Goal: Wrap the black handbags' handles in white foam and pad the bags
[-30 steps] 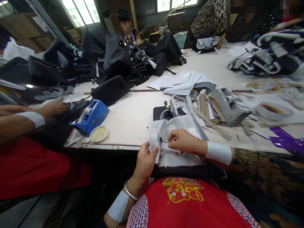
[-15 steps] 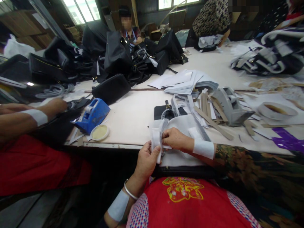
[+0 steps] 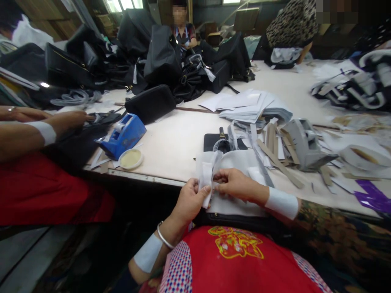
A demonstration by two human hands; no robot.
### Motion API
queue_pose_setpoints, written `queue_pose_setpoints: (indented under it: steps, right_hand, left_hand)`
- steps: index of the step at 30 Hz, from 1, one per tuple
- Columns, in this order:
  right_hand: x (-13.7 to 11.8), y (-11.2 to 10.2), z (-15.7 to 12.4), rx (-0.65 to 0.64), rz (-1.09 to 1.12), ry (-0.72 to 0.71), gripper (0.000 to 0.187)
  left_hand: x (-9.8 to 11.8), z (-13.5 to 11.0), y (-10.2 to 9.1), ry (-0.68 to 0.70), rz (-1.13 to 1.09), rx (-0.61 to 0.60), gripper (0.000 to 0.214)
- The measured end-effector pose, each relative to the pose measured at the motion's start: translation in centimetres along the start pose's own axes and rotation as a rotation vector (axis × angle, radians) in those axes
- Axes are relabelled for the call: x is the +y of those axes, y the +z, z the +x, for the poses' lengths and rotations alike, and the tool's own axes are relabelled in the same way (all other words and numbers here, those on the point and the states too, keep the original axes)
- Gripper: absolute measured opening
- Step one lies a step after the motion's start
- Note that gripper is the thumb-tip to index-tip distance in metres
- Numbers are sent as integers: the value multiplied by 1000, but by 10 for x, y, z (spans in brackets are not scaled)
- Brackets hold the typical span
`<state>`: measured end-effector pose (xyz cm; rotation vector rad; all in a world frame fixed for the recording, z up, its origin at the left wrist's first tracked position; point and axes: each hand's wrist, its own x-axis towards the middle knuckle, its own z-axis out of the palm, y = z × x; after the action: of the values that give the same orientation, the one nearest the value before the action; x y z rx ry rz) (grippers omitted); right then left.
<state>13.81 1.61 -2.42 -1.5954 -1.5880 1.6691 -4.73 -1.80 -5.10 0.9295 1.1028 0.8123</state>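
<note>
My left hand [image 3: 190, 200] pinches a folded strip of white wrapping sheet [image 3: 206, 176] between thumb and fingers. Close against its right side, my right hand [image 3: 235, 184] has its fingers closed at the edge of the same strip; the fingertips are partly hidden. Beneath both hands lies a black bag [image 3: 238, 220] covered with a pale grey-white sheet [image 3: 238, 205], resting at the table's front edge near my red apron. A black strap with a metal fitting [image 3: 222, 133] and clear plastic film [image 3: 232, 138] show beyond the hands.
A blue tape dispenser [image 3: 125, 136] and a round tub [image 3: 130, 159] stand left. Right are cardboard strips [image 3: 279, 160], a grey tape dispenser [image 3: 308, 144] and a tape roll [image 3: 365, 158]. Paper sheets [image 3: 256, 106] and black bags [image 3: 161, 55] lie behind. A co-worker's arms [image 3: 45, 126] reach in from the left.
The camera view has shifted, so the table contents appear farther right. My right hand's fingers have shifted slightly along the strip; my left hand keeps its pinch. The co-worker's hands at left have moved.
</note>
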Motion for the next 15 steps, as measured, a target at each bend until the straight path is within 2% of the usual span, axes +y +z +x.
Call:
queue_pose_setpoints:
  steps: [2, 5, 8, 12, 15]
  right_hand:
    - [-2, -1, -10, 100, -200, 27, 13]
    - [-3, 1, -17, 201, -396, -83, 17]
    - [1, 6, -13, 225, -382, -201, 24]
    - [5, 15, 4, 184, -316, -191, 25]
    - [3, 21, 9, 170, -310, -184, 26]
  left_hand:
    - [1, 0, 0, -2, 22, 7, 45]
    - [4, 0, 0, -6, 49, -1, 45]
    - [6, 0, -1, -25, 45, -7, 48]
    - [5, 0, -1, -35, 35, -40, 49]
    - [3, 0, -1, -34, 32, -19, 49]
